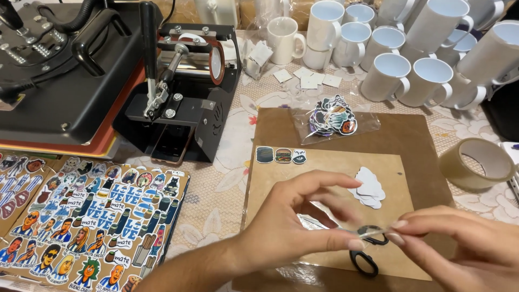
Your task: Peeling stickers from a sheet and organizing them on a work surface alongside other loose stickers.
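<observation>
While both hands meet over the brown cardboard sheet (324, 167), the left hand (294, 224) and right hand (459, 243) pinch a clear strip (373, 233) taut between narrowed fingers (354, 244), above black scissors (367, 254) kept within reach.

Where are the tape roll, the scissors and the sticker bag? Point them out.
tape roll (459, 172): head view, on its outer side wall.
scissors (363, 264): head view, on the lower black handle loop.
sticker bag (332, 118): head view, on the stickers inside.
</observation>
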